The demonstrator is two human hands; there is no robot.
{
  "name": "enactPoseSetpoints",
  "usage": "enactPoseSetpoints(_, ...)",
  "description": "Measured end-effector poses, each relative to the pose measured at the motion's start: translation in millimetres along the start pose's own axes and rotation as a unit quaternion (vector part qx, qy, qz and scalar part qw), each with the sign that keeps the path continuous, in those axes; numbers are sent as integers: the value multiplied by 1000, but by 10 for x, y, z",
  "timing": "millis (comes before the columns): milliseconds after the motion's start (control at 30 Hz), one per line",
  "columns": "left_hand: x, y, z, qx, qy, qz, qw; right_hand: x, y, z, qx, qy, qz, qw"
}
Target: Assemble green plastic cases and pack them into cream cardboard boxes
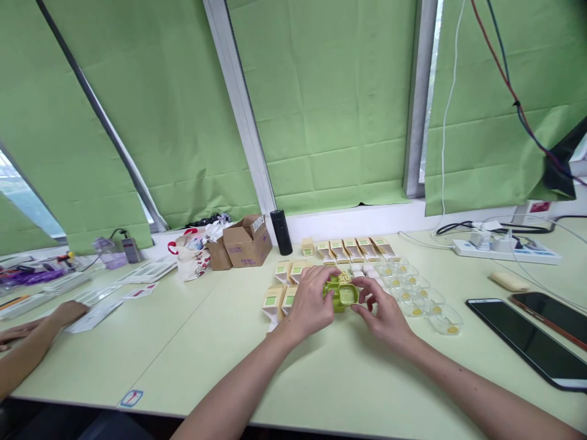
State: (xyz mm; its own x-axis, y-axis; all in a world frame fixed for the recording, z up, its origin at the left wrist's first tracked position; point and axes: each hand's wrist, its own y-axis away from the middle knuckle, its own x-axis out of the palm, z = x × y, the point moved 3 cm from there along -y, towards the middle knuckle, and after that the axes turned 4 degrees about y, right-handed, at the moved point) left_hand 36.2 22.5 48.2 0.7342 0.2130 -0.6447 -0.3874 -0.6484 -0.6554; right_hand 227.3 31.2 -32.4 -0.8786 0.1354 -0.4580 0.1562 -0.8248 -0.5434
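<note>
A small green plastic case (pixel 347 294) with a square recess is between my two hands, just above the table. My left hand (pixel 314 298) grips its left side, thumb at the front. At its right edge, my right hand (pixel 380 305) pinches it with thumb and fingers. Part of the case is hidden by my left hand. Small cardboard boxes with green squares (pixel 271 299) stand to the left of it. Behind are more open boxes (pixel 353 249) in a row. Beside my right hand are several clear plastic cups (pixel 444 321) with something yellow in them, and small white pieces (pixel 368 271).
Two dark-screened phones (pixel 527 336) and a beige oval object (pixel 509 281) lie on the right, before a power strip (pixel 509 249). At the back are a black bottle (pixel 281 232), a brown carton (pixel 247 244) and a bag (pixel 190 256). Another person's hand (pixel 71 311) rests far left.
</note>
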Motion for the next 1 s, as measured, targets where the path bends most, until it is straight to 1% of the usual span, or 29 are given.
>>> enactPoseSetpoints(133,114,51,80,16,12,-46,999,-27,-5,3,-9,-20,-22,1000)
enactPoseSetpoints(200,174,120,124,33,19,-56,998,-33,-2,6,-9,-27,-28,999)
enactPoseSetpoints(367,262,247,162,60,17,-39,997,-21,9,31,-4,-35,-21,999)
enactPoseSetpoints(500,278,258,179,50,23,-43,998,-1,16,23,3,-49,-10,999)
enactPoseSetpoints(600,283,248,209,10,47,-55,997,3,18,2,10,-61,-3,998)
enactPoseSetpoints(700,296,234,255,-61,92,-61,992,-8,16,-14,9,-67,4,998)
enactPoseSetpoints(767,311,223,290,-111,138,-68,982,-17,12,-21,3,-61,4,998)
enactPoseSetpoints(867,342,208,339,-173,208,-82,959,-23,-1,-29,-12,-47,-8,999)
enactPoseSetpoints(933,362,202,359,-201,229,-87,948,-22,-19,-30,-26,-43,-20,999)
enactPoseSetpoints(1000,379,203,365,-217,232,-88,944,-23,-46,-26,-35,-43,-32,998)
